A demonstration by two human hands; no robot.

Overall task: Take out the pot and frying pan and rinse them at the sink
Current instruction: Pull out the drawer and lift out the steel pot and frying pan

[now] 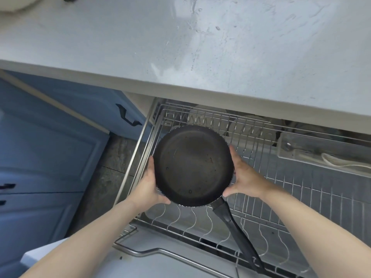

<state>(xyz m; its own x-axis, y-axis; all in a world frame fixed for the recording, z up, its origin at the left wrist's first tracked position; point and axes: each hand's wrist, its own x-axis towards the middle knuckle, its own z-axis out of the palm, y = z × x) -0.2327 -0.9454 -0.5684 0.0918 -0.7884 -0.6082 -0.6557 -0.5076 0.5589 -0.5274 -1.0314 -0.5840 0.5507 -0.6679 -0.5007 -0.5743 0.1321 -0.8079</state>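
Observation:
A black frying pan [192,165] with a long black handle pointing toward me and to the right is held level above a pulled-out wire rack drawer [301,187]. My left hand [149,185] grips the pan's left rim. My right hand [244,177] grips its right rim. The pan's inside looks dark and worn, with a few small specks. No pot shows in this view. The sink is out of sight.
A pale grey countertop [180,47] with wet streaks overhangs the drawer. Blue cabinet doors [50,147] with black handles stand at the left. A clear plastic tray [321,155] holding a white utensil lies in the rack at right. Plate dividers line the rack's front.

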